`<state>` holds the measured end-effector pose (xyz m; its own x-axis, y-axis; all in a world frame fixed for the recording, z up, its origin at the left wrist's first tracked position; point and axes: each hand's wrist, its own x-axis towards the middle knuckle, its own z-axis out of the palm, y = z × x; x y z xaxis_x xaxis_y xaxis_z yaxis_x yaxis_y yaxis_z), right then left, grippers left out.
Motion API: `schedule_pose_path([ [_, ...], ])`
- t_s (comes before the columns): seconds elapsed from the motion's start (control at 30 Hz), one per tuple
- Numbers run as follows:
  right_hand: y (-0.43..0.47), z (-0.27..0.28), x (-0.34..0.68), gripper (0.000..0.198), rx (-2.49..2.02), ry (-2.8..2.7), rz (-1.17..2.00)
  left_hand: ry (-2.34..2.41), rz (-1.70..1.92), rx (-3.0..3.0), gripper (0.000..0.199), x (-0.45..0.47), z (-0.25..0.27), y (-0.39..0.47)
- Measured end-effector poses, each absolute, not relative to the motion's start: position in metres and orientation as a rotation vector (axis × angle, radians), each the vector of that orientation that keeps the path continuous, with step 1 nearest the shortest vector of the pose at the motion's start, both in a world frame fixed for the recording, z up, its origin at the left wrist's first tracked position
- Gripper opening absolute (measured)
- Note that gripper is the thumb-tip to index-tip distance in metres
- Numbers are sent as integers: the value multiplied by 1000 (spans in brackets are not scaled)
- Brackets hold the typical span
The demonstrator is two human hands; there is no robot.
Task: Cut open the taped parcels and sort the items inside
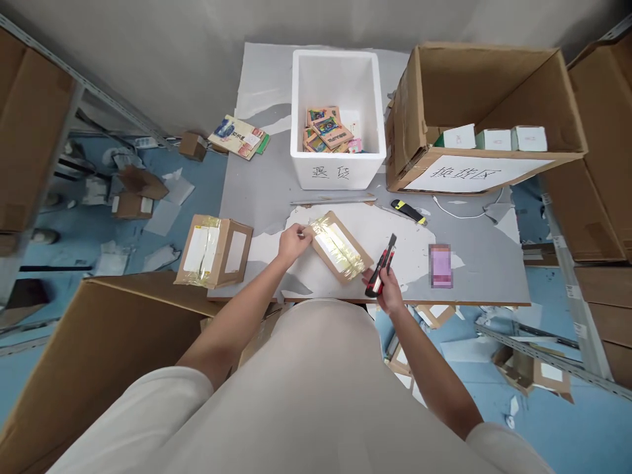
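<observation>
A taped cardboard parcel with a white label lies slantwise on the table in front of me. At its upper left corner, my left hand pinches the edge with closed fingers. My right hand grips a red and black box cutter, its blade end pointing up and away from me. Some fingers of that hand reach toward the parcel's lower right corner; whether they touch it I cannot tell. Further left stands another taped cardboard box with white labels.
Behind the parcel stands a white foam box holding small colourful packs. To its right is a large cardboard box with white cartons. A yellow and black cutter, a pink blurred rectangle and a flat printed box also lie around.
</observation>
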<state>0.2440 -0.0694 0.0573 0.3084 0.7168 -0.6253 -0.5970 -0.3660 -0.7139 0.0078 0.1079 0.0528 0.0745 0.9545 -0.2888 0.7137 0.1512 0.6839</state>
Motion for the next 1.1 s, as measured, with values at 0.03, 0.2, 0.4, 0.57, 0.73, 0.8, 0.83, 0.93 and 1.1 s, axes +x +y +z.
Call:
schedule_pose_path([
  [0.03, -57, 59, 254, 40, -1377, -176, 1368, 1747, 405, 1588, 18, 1, 53, 96],
  [0.2, 1, 60, 281, 40, -1460, -511, 1379, 1718, 384, 1344, 40, -16, 45, 33],
  [0.4, -3, 54, 302, 45, -1637, -759, 1340, 1846, 478, 1639, 53, -2, 52, 22],
  [0.57, -44, 63, 325, 54, -1865, -917, 1386, 1382, 353, 2279, 107, 19, 58, 53],
  [0.73, -60, 67, 328, 69, -1810, -955, 1574, 1362, 211, 2364, 121, 32, 50, 67],
  [0.8, -60, 65, 329, 70, -1780, -926, 1611, 1346, 246, 2372, 121, 32, 46, 67],
  [0.83, -61, 63, 331, 71, -1765, -917, 1623, 1333, 269, 2377, 121, 31, 45, 67],
  [0.93, -60, 58, 337, 71, -1734, -926, 1649, 1300, 336, 2384, 121, 29, 42, 67],
  [1.1, -48, 56, 348, 70, -1702, -1007, 1703, 1212, 398, 2405, 120, 28, 39, 71],
])
